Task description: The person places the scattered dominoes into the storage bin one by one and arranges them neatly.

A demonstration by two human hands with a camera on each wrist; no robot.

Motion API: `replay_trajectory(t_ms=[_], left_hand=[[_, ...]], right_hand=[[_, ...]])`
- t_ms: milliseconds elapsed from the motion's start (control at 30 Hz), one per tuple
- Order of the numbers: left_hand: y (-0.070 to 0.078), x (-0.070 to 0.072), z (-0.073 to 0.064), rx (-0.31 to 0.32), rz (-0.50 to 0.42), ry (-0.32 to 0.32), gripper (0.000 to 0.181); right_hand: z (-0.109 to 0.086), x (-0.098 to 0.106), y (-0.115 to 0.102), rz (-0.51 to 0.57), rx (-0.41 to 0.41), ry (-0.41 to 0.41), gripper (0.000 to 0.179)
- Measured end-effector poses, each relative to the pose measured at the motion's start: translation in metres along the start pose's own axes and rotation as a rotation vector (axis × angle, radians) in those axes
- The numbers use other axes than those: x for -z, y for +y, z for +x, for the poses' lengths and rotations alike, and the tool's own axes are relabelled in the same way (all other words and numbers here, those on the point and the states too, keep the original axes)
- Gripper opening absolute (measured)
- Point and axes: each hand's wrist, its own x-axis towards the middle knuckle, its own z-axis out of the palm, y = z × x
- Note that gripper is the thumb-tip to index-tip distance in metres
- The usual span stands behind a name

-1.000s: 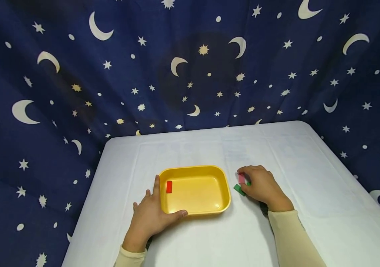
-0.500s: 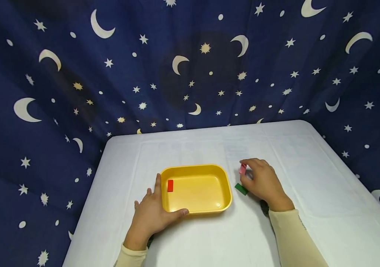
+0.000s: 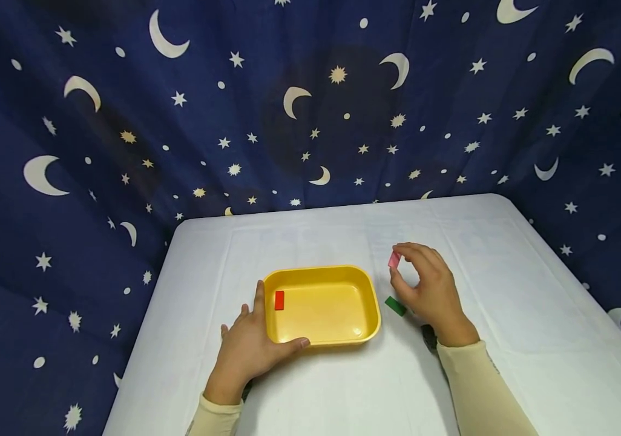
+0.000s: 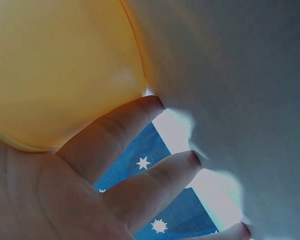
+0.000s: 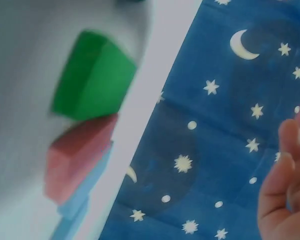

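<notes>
1. The yellow tray [image 3: 321,321], resting on the bench [image 3: 517,315], is the biggest thing that could be upset. The person's left grip [image 3: 250,348] has straight fingers against its left wall and the thumb at the near rim, so an uneven push there could slide or tip it.
2. The right grip [image 3: 433,287], raised off the bench beyond the tray's right end, could knock that wall if it crossed too low.
3. The green block [image 3: 396,306] lies on the bench between the tray and the right wrist. The right wrist view also shows a rose-coloured block [image 5: 80,155] and blue pieces [image 5: 85,187] near it; a low sweep could scatter them.
4. The red block [image 3: 279,300] lies inside the tray by its left wall; a tilt might send it sliding.
5. The pink block [image 3: 394,260], outside the tray, is pinched between thumb and fingers of the right grip. It offers little surface, so a slackened pinch could drop it.
</notes>
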Motion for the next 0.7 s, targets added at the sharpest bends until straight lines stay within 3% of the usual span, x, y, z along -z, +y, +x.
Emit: replay_trajectory(t_ms=[400,500,700], left_hand=[[-0.002,0.002,-0.001,0.004,-0.005,0.007,0.156],[-0.003,0.002,0.0,0.01,-0.006,0.008,0.155],[-0.003,0.001,0.003,0.016,0.0,-0.005,0.155]], right_hand=[[0.025,-0.001,-0.043,0.117,0.221,0.209,0.04],[0.028,-0.004,-0.052,0.15,0.252,0.196,0.041],[0.027,-0.017,-0.062,0.146,0.301,0.066,0.044]])
